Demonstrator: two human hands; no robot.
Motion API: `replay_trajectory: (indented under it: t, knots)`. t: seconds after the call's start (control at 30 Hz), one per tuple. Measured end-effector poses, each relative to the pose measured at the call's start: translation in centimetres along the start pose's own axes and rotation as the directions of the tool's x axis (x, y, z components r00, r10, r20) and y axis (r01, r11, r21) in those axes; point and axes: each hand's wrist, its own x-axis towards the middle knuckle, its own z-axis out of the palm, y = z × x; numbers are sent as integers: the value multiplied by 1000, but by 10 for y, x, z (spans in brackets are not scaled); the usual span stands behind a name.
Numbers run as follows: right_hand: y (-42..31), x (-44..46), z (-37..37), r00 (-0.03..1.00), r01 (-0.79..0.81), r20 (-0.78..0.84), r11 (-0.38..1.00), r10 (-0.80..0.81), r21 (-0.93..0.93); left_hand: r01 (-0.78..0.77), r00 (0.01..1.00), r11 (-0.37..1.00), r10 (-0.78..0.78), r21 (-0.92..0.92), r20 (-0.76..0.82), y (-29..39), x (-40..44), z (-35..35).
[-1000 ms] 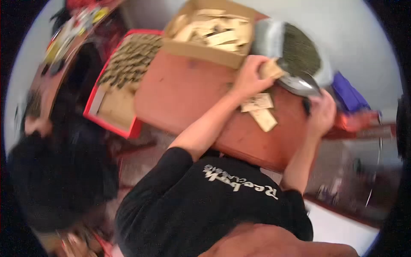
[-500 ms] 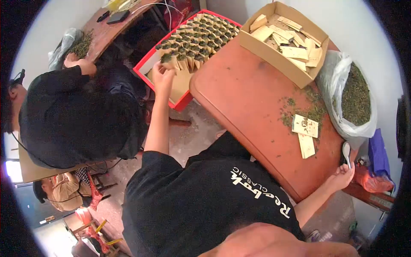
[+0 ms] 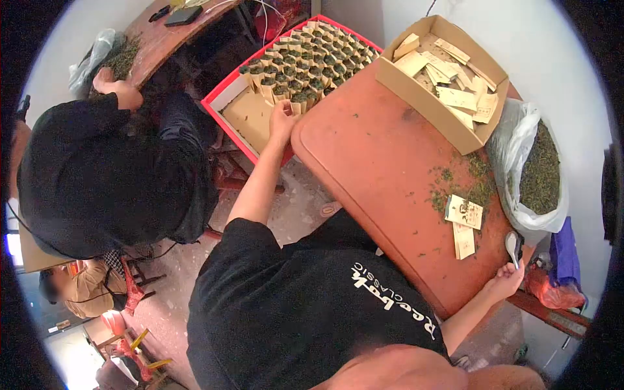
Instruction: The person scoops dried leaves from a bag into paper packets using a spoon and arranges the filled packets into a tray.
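My left hand (image 3: 281,123) reaches to the red-edged box (image 3: 221,99), its fingers closed at a small tan paper packet (image 3: 298,107) at the near end of the rows. Upright open paper packets (image 3: 302,68) filled with dark dried leaf crowd the box's far part. Over the table's right edge, my right hand (image 3: 506,281) grips a white spoon (image 3: 513,246) by its handle, bowl pointing away from me. Close to the spoon lie flat printed paper packets (image 3: 463,213), partly overlapping, beside loose leaf crumbs (image 3: 445,192).
A cardboard box (image 3: 429,97) of flat packets stands at the back of the red-brown table (image 3: 364,140). To its right sits a plastic bag (image 3: 510,175) of dried leaf. A co-worker in black (image 3: 117,175) sits at left, hands at another leaf pile (image 3: 123,58).
My left hand has moved right along the near side of the packets, toward the table corner. The right hand and spoon have shifted slightly left and down in view.
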Motion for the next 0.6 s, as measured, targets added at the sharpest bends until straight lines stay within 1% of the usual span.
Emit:
replay_trajectory:
  t: [0.1, 0.2, 0.3, 0.37, 0.5, 0.53, 0.6]
  knots:
    - [0, -1, 0, 1000, 7, 17, 1000, -7, 20, -52, 998, 998, 51, -31, -28, -4, 1, 4]
    - [4, 0, -3, 1000, 3, 26, 1000, -3, 29, -4, 1000, 995, 3, 102, 8, -1, 2, 3]
    - [2, 0, -2, 999, -37, 29, 999, 36, 25, 16, 999, 994, -21, 106, 47, 0, 4, 3]
    - [4, -1, -5, 999, -28, 34, 1000, 27, 12, -1, 999, 997, -3, 80, 46, 0, 1, 5]
    - [3, -3, -1, 999, -21, 48, 999, 20, 30, -93, 996, 996, 93, 8, -19, 10, -9, -1]
    - [5, -3, -2, 999, -11, 51, 999, 8, 49, -77, 996, 997, 77, 15, -41, 6, -9, -2]
    - [3, -4, -4, 998, -15, 65, 1000, 14, 17, -44, 996, 999, 46, 33, -80, -7, -9, -5]
